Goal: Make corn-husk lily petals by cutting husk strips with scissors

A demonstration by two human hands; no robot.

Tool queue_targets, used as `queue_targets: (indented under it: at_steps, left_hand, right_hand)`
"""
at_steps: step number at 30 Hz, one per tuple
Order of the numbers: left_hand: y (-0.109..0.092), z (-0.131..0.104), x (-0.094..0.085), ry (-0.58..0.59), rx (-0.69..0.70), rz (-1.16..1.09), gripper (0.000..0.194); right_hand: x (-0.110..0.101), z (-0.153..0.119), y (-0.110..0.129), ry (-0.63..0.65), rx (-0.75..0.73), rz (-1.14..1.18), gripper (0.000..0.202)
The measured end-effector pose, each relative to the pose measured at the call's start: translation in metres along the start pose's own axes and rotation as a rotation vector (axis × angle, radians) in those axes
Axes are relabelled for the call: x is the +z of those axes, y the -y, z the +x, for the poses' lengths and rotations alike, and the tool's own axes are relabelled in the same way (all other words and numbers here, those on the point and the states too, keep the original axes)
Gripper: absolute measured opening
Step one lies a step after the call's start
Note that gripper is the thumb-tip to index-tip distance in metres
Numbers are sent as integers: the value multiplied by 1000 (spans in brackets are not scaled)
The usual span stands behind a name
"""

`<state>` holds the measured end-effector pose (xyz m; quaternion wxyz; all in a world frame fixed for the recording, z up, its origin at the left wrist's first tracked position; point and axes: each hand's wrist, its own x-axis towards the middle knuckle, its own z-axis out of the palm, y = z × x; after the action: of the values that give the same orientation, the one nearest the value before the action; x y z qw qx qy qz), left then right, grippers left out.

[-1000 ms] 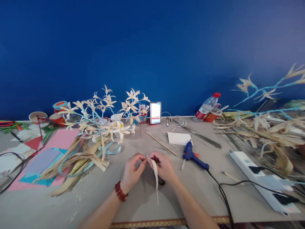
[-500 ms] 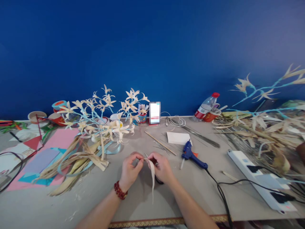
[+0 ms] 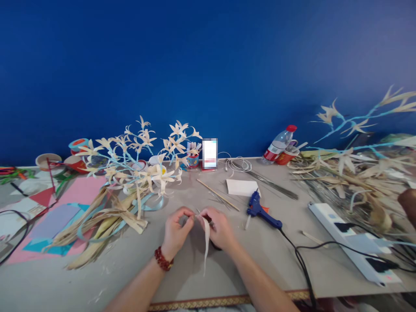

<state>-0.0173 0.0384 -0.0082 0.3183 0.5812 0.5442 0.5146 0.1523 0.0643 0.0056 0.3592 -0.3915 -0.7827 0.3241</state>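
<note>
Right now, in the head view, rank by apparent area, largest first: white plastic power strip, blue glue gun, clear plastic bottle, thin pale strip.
White plastic power strip
Blue glue gun and clear plastic bottle: too alike to rank
Thin pale strip

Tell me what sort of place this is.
Probably a craft workspace: a glue gun lies within reach, blue-stemmed flowers that look handmade stand toward the back, and a bundle of dried strips lies to the left.
</note>
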Motion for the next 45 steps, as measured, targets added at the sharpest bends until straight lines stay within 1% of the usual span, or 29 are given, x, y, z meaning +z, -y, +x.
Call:
queue_targets:
  at_steps: [2, 3, 4, 6, 8, 10, 13, 15, 17, 18, 20, 22, 24, 26, 28, 31, 33, 34, 36, 39, 42, 45]
  left_hand:
    - [0, 4, -6, -80, -17, 27, 10]
    - [-1, 6, -8, -99, -33, 17, 11]
    - [-3, 7, -9, -92, -50, -6, 12]
    - [-8, 7, -8, -3, -55, -42, 15]
    - [-13, 5, -3, 87, -11, -13, 13]
    - [-16, 2, 1, 97, 49, 57, 10]
    - [-16, 1, 0, 54, 110, 160, 9]
    - [-13, 4, -6, -17, 134, 228, 8]
    - [-12, 7, -13, -85, 128, 253, 9]
    - [-13, 8, -15, -85, 107, 236, 11]
    - [-15, 9, -14, 6, 67, 167, 13]
    - [-18, 6, -9, 113, 69, 113, 13]
    - [-20, 3, -1, 138, 101, 100, 10]
    - [-18, 0, 4, 99, 116, 106, 10]
    - [-14, 0, 4, 58, 118, 123, 11]
    - [-8, 3, -3, -14, 100, 175, 12]
    - [-7, 5, -8, -58, 69, 174, 14]
    - [-9, 6, -9, -56, 54, 153, 15]
    - [-13, 5, -8, -10, 58, 98, 16]
    - [-19, 2, 0, 55, 138, 83, 11]
    - [-20, 0, 5, 49, 195, 138, 10]
    - [-16, 1, 2, 27, 199, 195, 9]
  right_hand:
    - [-2, 0, -1, -32, 7, 15, 10]
    - [-3, 0, -2, -46, 14, 26, 11]
    - [-3, 1, -2, -52, 22, 37, 12]
    - [-3, 2, -3, -39, 28, 52, 13]
    - [-1, 2, -4, -19, 14, 41, 13]
    - [1, 1, -4, -6, -1, 14, 12]
    - [2, 0, -4, -5, -16, -11, 10]
    - [-1, -1, -3, -40, -24, 5, 10]
    - [-3, 0, -2, -87, -18, 32, 11]
    - [-4, 0, -2, -99, -10, 43, 12]
    - [-5, 1, -1, -86, 5, 53, 13]
    - [-4, 1, 0, -57, 7, 47, 13]
    - [-2, 1, 0, -43, -7, 27, 13]
    - [0, 0, 0, -43, -34, -8, 13]
    - [0, -1, 0, -49, -63, -31, 12]
    - [-4, -1, 0, -98, -76, -18, 9]
    - [-7, -1, 0, -131, -72, 5, 9]
    - [-8, 0, 0, -136, -67, 11, 9]
    - [-8, 0, 0, -113, -65, 8, 9]
    - [-5, 0, 0, -58, -65, -17, 9]
    - [0, -1, -1, -54, -70, -54, 10]
    - [0, -2, -1, -71, -92, -74, 10]
